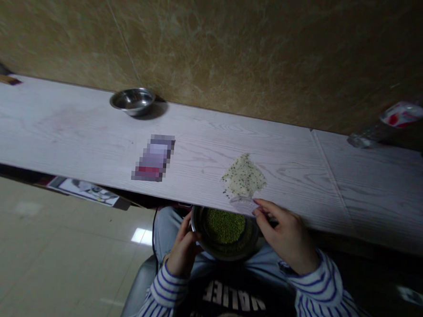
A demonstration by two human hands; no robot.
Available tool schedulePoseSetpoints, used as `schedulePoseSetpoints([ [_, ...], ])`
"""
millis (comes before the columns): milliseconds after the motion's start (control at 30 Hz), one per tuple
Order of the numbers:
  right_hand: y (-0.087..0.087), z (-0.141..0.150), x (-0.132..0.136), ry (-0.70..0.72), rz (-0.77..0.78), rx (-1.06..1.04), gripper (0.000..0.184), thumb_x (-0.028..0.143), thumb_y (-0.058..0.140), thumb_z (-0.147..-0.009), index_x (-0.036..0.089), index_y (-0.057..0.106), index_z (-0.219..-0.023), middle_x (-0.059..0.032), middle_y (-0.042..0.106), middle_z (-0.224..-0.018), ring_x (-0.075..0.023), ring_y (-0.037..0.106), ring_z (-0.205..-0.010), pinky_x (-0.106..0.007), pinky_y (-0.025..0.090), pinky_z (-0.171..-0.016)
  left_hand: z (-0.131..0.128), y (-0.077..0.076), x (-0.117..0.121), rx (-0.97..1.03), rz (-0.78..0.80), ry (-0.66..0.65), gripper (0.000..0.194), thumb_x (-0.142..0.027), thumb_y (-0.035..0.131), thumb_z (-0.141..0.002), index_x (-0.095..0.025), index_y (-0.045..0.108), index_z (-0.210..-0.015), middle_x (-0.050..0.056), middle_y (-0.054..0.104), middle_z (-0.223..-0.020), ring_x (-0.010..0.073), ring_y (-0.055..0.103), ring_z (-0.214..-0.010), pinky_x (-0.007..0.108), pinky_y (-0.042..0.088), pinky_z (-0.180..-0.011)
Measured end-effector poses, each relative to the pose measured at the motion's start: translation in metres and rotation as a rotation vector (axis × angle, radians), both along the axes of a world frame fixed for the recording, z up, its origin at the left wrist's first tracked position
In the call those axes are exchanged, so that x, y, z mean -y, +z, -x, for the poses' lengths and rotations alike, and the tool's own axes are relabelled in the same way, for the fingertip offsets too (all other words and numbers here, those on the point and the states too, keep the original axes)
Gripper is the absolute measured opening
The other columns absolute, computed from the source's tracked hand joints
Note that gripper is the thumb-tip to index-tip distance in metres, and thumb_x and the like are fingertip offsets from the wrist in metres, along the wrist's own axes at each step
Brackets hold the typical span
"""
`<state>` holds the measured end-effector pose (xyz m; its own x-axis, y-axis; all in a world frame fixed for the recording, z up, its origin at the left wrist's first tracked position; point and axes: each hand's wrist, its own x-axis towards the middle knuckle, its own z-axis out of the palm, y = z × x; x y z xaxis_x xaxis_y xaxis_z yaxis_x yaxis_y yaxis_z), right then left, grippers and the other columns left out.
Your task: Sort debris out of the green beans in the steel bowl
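Observation:
A metal bowl [251,238] of green mung beans [225,226] sits at my lap, just below the counter's front edge. My left hand [183,250] grips its left rim. Between thumb and fingers, my right hand [282,230] pinches a thin, clear plastic piece [242,204]; its exact kind is hard to make out. That piece lies at the counter edge, against the near side of a pile of white grains mixed with green beans [245,175]. A few loose beans are scattered at the pile's left.
On the pale wooden counter [196,176] a second metal bowl [132,101] stands near the wall. A pixelated phone-shaped object [154,158] lies left of the pile. At the right, a clear plastic bottle [389,121] with a red-and-white label leans toward the wall.

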<state>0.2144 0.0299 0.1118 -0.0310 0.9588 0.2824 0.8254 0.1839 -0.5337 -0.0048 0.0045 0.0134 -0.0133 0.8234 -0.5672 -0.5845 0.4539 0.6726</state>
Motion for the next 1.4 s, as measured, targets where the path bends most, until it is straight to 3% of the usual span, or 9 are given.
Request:
schedulePoseSetpoints([
  [433, -0.006, 0.002, -0.006, -0.019, -0.006, 0.001, 0.027, 0.021, 0.053, -0.087, 0.016, 0.074, -0.103, -0.0068, 0.079, -0.083, -0.0188, 0.074, -0.069, -0.027, 0.06, -0.065, 0.002, 0.0, 0.0, -0.009, -0.012, -0.008, 0.068, -0.021, 0.066, -0.062, -0.03, 0.057, -0.129, 0.006, 0.065, -0.119, 0.0263, 0.058, -0.097, 0.033, 0.05, -0.067],
  [900, -0.005, 0.005, -0.014, -0.026, 0.003, 0.007, 0.028, 0.022, 0.053, -0.087, 0.017, 0.074, -0.105, -0.0074, 0.079, -0.085, -0.019, 0.074, -0.071, -0.026, 0.059, -0.063, 0.004, 0.002, 0.0, 0.014, -0.016, 0.009, 0.066, -0.018, 0.065, -0.063, -0.028, 0.057, -0.128, 0.007, 0.066, -0.114, 0.0248, 0.058, -0.092, 0.028, 0.048, -0.058],
  [1133, -0.004, 0.008, -0.008, 0.004, 0.014, -0.009, 0.027, 0.022, 0.053, -0.087, 0.018, 0.074, -0.104, -0.0059, 0.079, -0.081, -0.0183, 0.074, -0.068, -0.026, 0.058, -0.062, 0.005, 0.001, 0.0, -0.004, -0.021, 0.008, 0.067, -0.02, 0.065, -0.062, -0.028, 0.057, -0.127, 0.006, 0.065, -0.115, 0.0272, 0.058, -0.096, 0.031, 0.048, -0.06],
  [1400, -0.009, 0.001, -0.011, -0.056, 0.015, -0.03, 0.028, 0.023, 0.055, -0.087, 0.015, 0.074, -0.106, -0.0082, 0.079, -0.085, -0.0202, 0.074, -0.073, -0.028, 0.059, -0.066, 0.005, 0.002, 0.0, 0.019, -0.021, 0.001, 0.065, -0.019, 0.065, -0.063, -0.028, 0.056, -0.126, 0.006, 0.066, -0.113, 0.0249, 0.058, -0.089, 0.031, 0.048, -0.06],
])
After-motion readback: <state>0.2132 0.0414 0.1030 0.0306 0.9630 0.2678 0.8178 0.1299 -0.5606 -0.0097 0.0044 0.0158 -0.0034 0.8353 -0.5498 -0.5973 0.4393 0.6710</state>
